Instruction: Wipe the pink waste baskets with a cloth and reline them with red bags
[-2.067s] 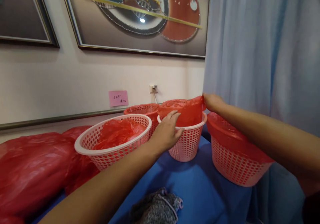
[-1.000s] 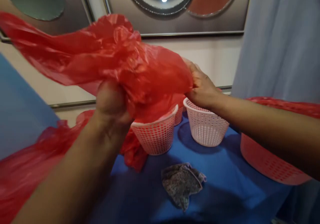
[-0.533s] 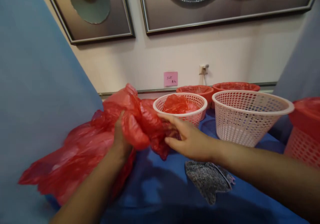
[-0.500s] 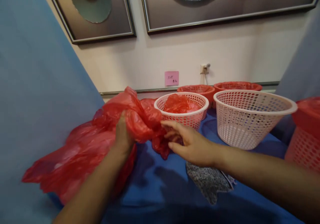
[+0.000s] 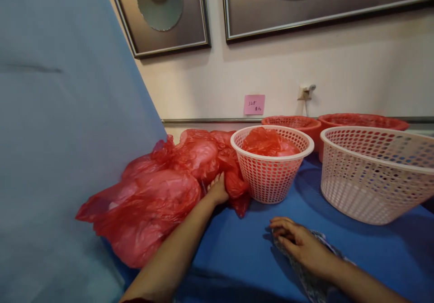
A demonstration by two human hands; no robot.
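My left hand (image 5: 219,190) presses into a heap of crumpled red plastic bags (image 5: 159,190) at the left of the blue table (image 5: 244,249); its fingers are buried in the plastic. My right hand (image 5: 298,242) rests low on a grey patterned cloth (image 5: 317,280), fingers curled on it. Just beyond both hands stands a pink perforated basket (image 5: 271,176) holding a red bag (image 5: 267,141). A larger bare pink basket (image 5: 369,181) stands to its right.
Two red baskets (image 5: 293,123) sit at the back by the wall. A blue fabric panel (image 5: 61,127) fills the left side. On the wall are a pink note (image 5: 254,104), a socket (image 5: 306,90) and framed pictures (image 5: 162,14).
The red bag went from the right basket, up in both hands, then down onto the heap at the left. My right hand let go and dropped to the grey cloth.
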